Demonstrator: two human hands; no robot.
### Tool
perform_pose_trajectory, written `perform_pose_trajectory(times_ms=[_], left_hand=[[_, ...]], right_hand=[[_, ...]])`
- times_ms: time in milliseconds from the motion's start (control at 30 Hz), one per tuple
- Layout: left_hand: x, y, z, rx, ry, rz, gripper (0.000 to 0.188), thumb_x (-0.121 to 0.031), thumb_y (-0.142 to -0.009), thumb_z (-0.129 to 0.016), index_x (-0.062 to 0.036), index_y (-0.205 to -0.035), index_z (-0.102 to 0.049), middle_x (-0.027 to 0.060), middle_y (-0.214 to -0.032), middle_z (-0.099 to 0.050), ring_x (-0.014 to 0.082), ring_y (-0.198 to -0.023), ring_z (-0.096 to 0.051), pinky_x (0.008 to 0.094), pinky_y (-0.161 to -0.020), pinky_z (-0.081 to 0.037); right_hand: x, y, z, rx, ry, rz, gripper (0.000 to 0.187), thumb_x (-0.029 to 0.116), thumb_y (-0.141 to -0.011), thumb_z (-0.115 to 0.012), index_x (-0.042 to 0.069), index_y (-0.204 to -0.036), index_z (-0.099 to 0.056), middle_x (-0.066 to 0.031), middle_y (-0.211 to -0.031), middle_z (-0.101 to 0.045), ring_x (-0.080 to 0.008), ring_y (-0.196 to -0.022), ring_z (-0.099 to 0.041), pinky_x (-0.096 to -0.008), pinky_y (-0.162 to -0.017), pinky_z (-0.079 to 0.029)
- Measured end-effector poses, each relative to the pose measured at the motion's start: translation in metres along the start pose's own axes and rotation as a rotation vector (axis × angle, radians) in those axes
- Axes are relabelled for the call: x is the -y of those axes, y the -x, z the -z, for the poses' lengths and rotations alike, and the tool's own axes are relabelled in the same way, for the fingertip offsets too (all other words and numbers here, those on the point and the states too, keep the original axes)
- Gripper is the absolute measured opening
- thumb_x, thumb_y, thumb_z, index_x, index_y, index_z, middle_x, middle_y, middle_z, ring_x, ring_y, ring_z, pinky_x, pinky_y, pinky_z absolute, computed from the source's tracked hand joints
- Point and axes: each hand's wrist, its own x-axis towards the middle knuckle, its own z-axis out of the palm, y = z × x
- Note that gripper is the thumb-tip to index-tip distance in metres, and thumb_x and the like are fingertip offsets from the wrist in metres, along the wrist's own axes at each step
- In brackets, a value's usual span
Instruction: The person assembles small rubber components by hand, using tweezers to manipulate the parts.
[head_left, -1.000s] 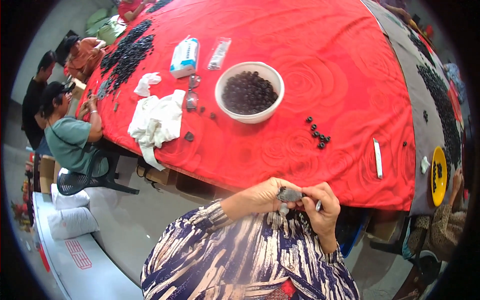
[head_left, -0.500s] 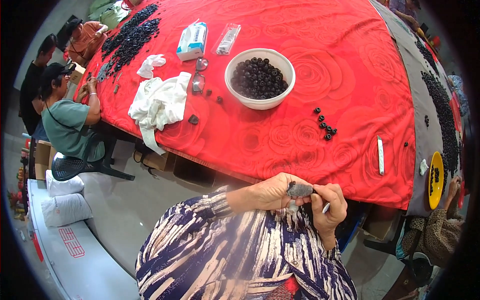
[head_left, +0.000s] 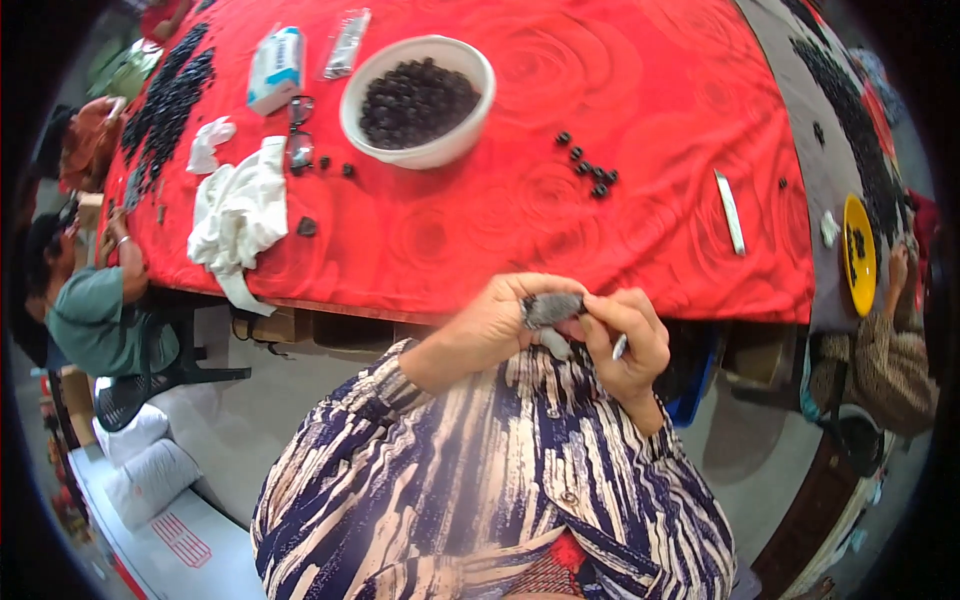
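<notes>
Close in front of my patterned top, my two hands meet just off the table's near edge. My left hand (head_left: 500, 312) is closed around a dark grey, oblong, rough-looking piece (head_left: 552, 310); whether it is a wrap on a digit or a loose thing I cannot tell. Below it shows a whitish covering (head_left: 556, 345), perhaps on a fingertip. The fingers of my right hand (head_left: 635, 345) pinch at the right end of the grey piece. A slim tool with a pale end (head_left: 620, 346) sticks out of that hand, its other end hidden.
On the red tablecloth (head_left: 420, 230) stand a white bowl (head_left: 484, 95) of black ring-shaped beads (head_left: 415, 105), several loose beads (head_left: 598, 188), a white cloth (head_left: 240, 210), eyeglasses (head_left: 300, 135), a tissue pack (head_left: 276, 68) and a white strip (head_left: 730, 212). People sit at both sides; a yellow plate (head_left: 852, 285) lies right.
The view has shifted, so the table items appear further left and higher. My hands stay together at the grey piece, the right fingers still pinching its end.
</notes>
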Motion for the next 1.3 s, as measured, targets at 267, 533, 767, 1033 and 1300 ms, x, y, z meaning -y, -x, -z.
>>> perform_pose_trajectory(times_ms=[267,533,767,1033,1300], left_hand=[[-0.009,-0.002,-0.016,-0.089,-0.176,0.001,0.022,-0.007,-0.087,-0.059,0.0027,-0.107,-0.059,0.0069,-0.090,-0.064,0.0108,-0.079,-0.062,0.0210,-0.071,-0.051],[-0.013,0.002,-0.017,-0.090,-0.209,0.124,0.020,-0.005,-0.085,-0.060,0.0016,-0.103,-0.061,0.0052,-0.088,-0.064,0.0080,-0.075,-0.061,0.0192,-0.066,-0.049],[-0.013,0.001,-0.014,-0.108,-0.056,0.308,0.018,-0.003,-0.084,-0.060,0.0007,-0.101,-0.062,0.0047,-0.091,-0.063,0.0079,-0.079,-0.060,0.0199,-0.065,-0.049],[-0.011,0.004,-0.020,-0.111,-0.261,0.110,0.020,-0.003,-0.084,-0.060,-0.0003,-0.104,-0.062,0.0049,-0.093,-0.063,0.0082,-0.081,-0.060,0.0193,-0.068,-0.049],[-0.014,0.008,-0.012,-0.147,-0.153,0.274,0.018,-0.005,-0.084,-0.061,-0.0003,-0.102,-0.062,0.0048,-0.083,-0.064,0.0086,-0.072,-0.061,0.0199,-0.063,-0.050]], right_hand=[[-0.001,0.002,0.003,-0.027,-0.038,-0.082,0.025,-0.007,-0.069,-0.068,-0.001,-0.093,-0.063,-0.0093,-0.076,-0.059,-0.0133,-0.060,-0.056,-0.0227,-0.052,-0.043],[0.002,-0.007,0.012,0.195,-0.209,-0.224,0.041,-0.006,-0.062,-0.074,0.002,-0.101,-0.063,-0.0066,-0.086,-0.056,-0.0128,-0.069,-0.059,-0.0247,-0.059,-0.047],[0.001,-0.002,0.009,0.148,-0.073,-0.042,0.049,-0.003,-0.055,-0.077,0.002,-0.103,-0.065,-0.0062,-0.078,-0.053,-0.0175,-0.061,-0.055,-0.0266,-0.053,-0.046],[0.001,-0.004,0.008,0.118,0.011,0.033,0.046,-0.004,-0.057,-0.077,-0.001,-0.101,-0.065,-0.0076,-0.078,-0.057,-0.0167,-0.061,-0.059,-0.0264,-0.051,-0.047],[0.001,-0.004,0.008,0.172,-0.174,-0.053,0.044,-0.005,-0.058,-0.077,0.000,-0.099,-0.065,-0.0089,-0.079,-0.060,-0.0176,-0.063,-0.062,-0.0253,-0.052,-0.048]])
